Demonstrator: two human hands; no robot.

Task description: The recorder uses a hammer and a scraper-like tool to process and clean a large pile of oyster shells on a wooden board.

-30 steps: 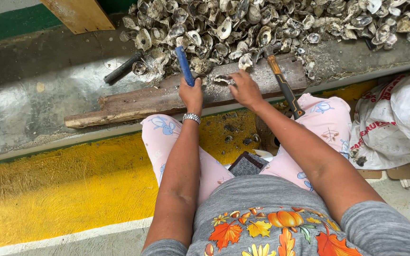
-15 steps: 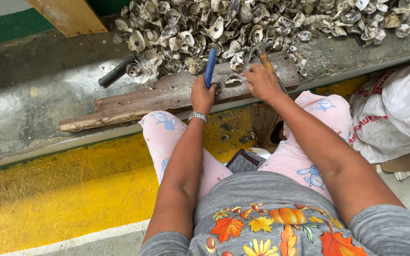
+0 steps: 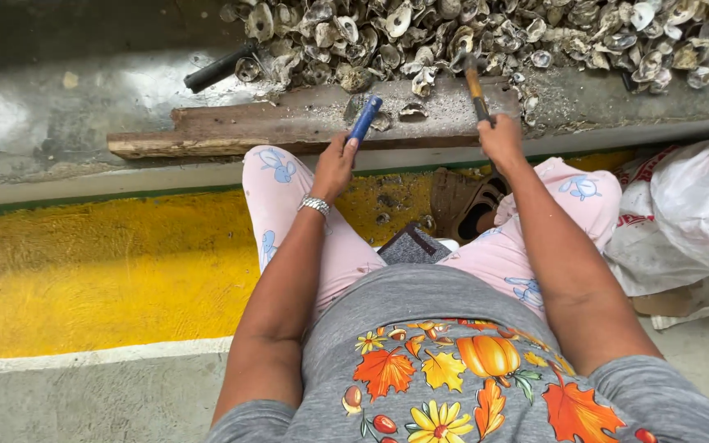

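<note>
My left hand (image 3: 335, 166), with a silver watch on the wrist, grips a blue-handled tool (image 3: 364, 120) that points up toward a worn wooden plank (image 3: 231, 131). My right hand (image 3: 500, 139) is closed around the wooden handle of a small hammer (image 3: 476, 89), whose head reaches into the edge of the oyster shell pile (image 3: 486, 33). A single shell (image 3: 411, 111) lies on the plank between the two tools. My knees in pink patterned trousers sit just below the plank.
A black-handled tool (image 3: 217, 69) lies at the left of the shell heap on the wet concrete ledge. A white sack (image 3: 683, 221) holding shells sits at the right. A yellow painted strip (image 3: 84, 271) runs along the floor at the left. A dark pouch (image 3: 412, 244) rests between my legs.
My right hand has left the shell on the plank and taken hold of the hammer handle. My left hand has drawn back slightly with the blue tool. The view has shifted.
</note>
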